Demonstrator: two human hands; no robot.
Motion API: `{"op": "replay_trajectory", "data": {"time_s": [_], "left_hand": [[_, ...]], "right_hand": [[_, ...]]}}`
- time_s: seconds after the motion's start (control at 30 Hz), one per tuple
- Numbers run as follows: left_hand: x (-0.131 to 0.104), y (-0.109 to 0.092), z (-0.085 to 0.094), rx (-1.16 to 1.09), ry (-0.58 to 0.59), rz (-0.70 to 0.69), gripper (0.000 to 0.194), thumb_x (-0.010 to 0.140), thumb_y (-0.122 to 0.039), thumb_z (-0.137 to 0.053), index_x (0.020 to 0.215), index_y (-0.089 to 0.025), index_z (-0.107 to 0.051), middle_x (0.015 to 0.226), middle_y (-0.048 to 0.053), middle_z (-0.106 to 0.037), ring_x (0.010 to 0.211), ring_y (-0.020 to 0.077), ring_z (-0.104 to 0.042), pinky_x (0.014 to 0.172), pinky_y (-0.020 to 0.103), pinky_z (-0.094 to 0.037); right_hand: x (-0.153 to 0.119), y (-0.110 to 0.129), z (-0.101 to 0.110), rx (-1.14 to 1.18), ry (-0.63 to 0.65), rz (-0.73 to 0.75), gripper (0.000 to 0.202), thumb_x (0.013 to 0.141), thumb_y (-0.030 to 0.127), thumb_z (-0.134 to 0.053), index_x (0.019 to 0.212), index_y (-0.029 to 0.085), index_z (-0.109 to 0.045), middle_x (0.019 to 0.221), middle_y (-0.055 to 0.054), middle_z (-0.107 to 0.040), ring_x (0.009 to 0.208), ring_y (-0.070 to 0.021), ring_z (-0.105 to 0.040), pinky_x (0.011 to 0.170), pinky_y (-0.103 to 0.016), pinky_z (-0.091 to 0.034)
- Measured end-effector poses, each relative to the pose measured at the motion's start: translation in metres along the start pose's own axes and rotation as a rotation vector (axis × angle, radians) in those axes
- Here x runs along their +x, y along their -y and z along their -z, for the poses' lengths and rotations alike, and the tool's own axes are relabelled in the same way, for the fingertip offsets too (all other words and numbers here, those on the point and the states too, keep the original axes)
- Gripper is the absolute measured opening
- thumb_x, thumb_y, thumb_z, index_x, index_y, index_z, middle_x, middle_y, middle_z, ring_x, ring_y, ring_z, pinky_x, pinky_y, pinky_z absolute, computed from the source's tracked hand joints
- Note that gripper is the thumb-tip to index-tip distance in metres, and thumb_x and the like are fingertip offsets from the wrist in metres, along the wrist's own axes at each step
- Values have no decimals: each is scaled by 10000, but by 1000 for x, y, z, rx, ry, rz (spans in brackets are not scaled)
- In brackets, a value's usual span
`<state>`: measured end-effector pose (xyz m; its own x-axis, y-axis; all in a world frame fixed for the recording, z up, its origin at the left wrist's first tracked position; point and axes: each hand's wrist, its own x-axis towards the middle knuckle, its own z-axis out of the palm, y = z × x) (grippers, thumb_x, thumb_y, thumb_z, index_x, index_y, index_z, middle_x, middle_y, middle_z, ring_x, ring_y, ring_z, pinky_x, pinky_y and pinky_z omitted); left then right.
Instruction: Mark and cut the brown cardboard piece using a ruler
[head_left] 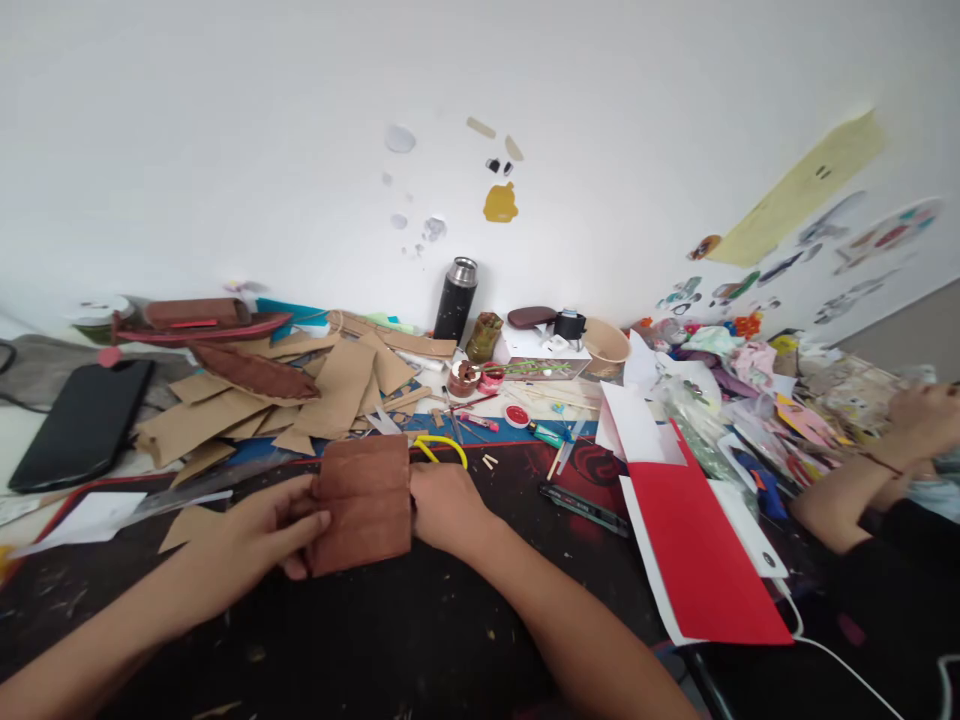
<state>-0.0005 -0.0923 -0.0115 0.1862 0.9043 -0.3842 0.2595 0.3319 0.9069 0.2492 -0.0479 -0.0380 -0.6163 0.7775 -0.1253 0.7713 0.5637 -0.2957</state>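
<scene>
A brown-painted, creased cardboard piece [362, 508] is held up over the dark desk mat. My left hand [281, 530] grips its left edge, thumb across the front and fingers behind. At its right edge is my right hand [448, 505], closed with curled fingers against the card; its fingertips are partly hidden. Just beyond my right hand show the yellow handles of scissors [442, 443]. Cut brown cardboard pieces [341, 385] lie heaped behind the held piece, with a brown leaf-shaped piece [255, 372] on top.
A model boat [199, 318] and phone [86, 425] are at left. A black flask [455, 300] stands by the wall, paint pots [465, 377] nearer. A cutter [585, 508] and red folded card [705, 550] lie right. Another person's arm [862, 490] reaches in at far right.
</scene>
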Motion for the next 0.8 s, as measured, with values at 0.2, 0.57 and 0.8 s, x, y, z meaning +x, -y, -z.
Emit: {"op": "replay_trajectory", "data": {"time_s": [0.2, 0.57, 0.8], "left_hand": [[-17, 22, -17, 5, 111, 36, 542, 748, -659, -818, 1078, -238, -734, 686, 4, -747, 558, 258, -733, 540, 349, -588], [-11, 35, -15, 47, 46, 8, 441, 793, -603, -745, 1063, -264, -667, 675, -26, -735, 539, 242, -729, 534, 312, -538], [-7, 25, 21, 533, -476, -224, 347, 839, -626, -740, 971, -307, -780, 776, 70, -786, 709, 330, -713, 658, 357, -442]], "right_hand": [[-8, -5, 0, -12, -10, -51, 149, 1048, 250, -682, 1119, 212, -808, 1106, -122, -873, 1011, -289, -829, 774, -330, -501], [-21, -28, -3, 78, -187, -133, 221, 1098, 295, -674, 1269, 253, -808, 1005, -62, -872, 911, -247, -810, 854, -320, -546], [-30, -32, -23, 151, -300, -127, 251, 1113, 281, -635, 1270, 224, -822, 1131, -117, -856, 1067, -275, -798, 984, -352, -568]]}}
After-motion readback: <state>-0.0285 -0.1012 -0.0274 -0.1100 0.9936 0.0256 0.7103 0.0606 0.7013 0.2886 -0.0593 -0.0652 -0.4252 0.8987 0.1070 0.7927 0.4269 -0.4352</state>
